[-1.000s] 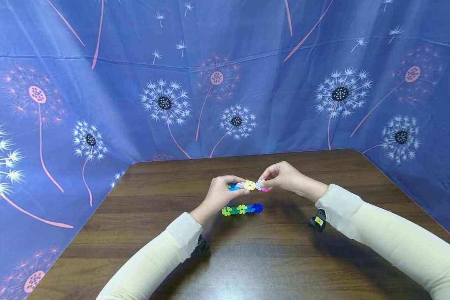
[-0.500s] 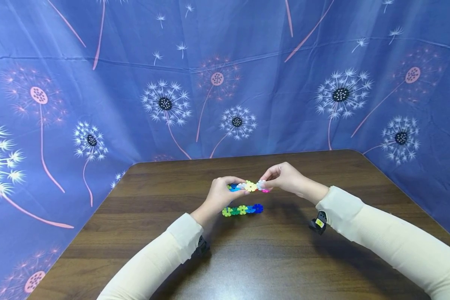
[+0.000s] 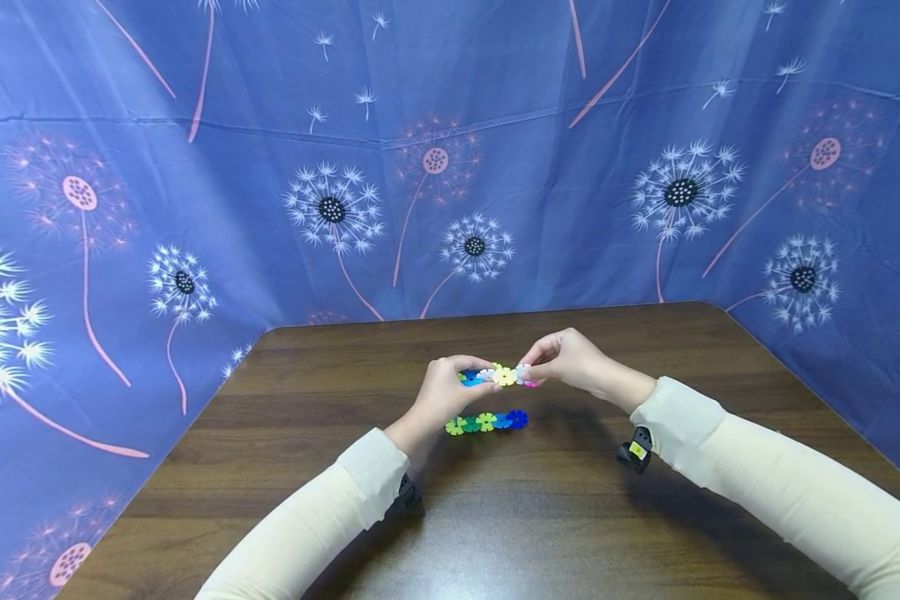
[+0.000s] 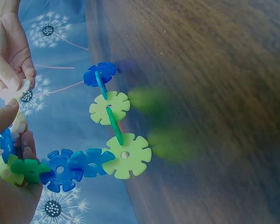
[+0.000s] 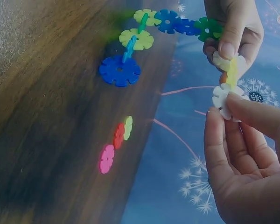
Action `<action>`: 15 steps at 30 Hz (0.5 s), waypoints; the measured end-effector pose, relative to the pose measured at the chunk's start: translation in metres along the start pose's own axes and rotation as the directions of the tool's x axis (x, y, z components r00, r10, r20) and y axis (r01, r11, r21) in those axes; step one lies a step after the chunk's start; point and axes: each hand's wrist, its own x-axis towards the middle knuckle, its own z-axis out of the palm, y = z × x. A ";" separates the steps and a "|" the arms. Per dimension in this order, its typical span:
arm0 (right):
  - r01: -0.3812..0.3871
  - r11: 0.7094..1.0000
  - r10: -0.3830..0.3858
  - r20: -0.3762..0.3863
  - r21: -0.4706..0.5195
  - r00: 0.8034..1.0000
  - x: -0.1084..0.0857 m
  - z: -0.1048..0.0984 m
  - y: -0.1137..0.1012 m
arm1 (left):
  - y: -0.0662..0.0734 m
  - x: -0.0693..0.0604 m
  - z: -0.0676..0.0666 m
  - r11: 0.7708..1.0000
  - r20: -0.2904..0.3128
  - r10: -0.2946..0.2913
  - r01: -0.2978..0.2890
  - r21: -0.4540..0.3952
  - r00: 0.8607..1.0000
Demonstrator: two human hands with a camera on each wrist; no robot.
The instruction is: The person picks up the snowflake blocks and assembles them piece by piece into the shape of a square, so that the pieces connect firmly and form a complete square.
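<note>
A chain of interlocking flower-shaped plastic discs [image 4: 61, 170] runs through my left hand [image 3: 444, 388] and bends down and round. Its lower stretch ends in a dark blue disc [image 5: 120, 70]. Green, blue and yellow-green pieces make up most of it. My left thumb and fingers pinch the upper stretch at a white disc [image 5: 225, 59]. Between the hands sits a pale yellow disc [image 3: 505, 376], joined on edge to its neighbours. At that end my right hand [image 3: 573, 360] pinches another white disc [image 5: 222, 98] between thumb and forefinger.
Pink [image 5: 107, 158], red [image 5: 118, 136] and yellow-green [image 5: 128, 128] discs form a short row by the table's far side. The brown wooden table [image 3: 540, 517] is backed by a blue dandelion-print cloth [image 3: 555, 208]. Black wrist cameras [image 3: 636, 451] hang below both cuffs.
The hands keep their hold on the chain and hardly move. The pale yellow disc between them has shifted slightly right. The head view has tipped a little.
</note>
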 end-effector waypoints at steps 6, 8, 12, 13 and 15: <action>0.018 0.999 -0.018 -0.029 -0.026 0.999 -0.001 0.002 0.004 | -0.003 0.002 0.003 0.999 0.002 0.034 -0.034 0.018 0.999; 0.029 0.999 -0.030 -0.034 -0.025 0.999 -0.001 0.002 0.006 | -0.003 0.002 0.003 0.999 0.009 0.039 -0.040 0.022 0.999; 0.045 0.999 -0.045 -0.047 -0.010 0.998 -0.001 0.004 0.010 | -0.003 0.003 0.004 0.998 0.023 0.049 -0.050 0.030 0.999; 0.040 0.999 -0.040 -0.051 -0.008 0.998 0.000 0.004 0.011 | -0.003 0.003 0.004 0.998 0.028 0.053 -0.053 0.030 0.998; 0.041 0.999 -0.041 -0.054 0.002 0.998 0.000 0.005 0.014 | -0.003 0.002 0.005 0.997 0.030 0.064 -0.065 0.032 0.997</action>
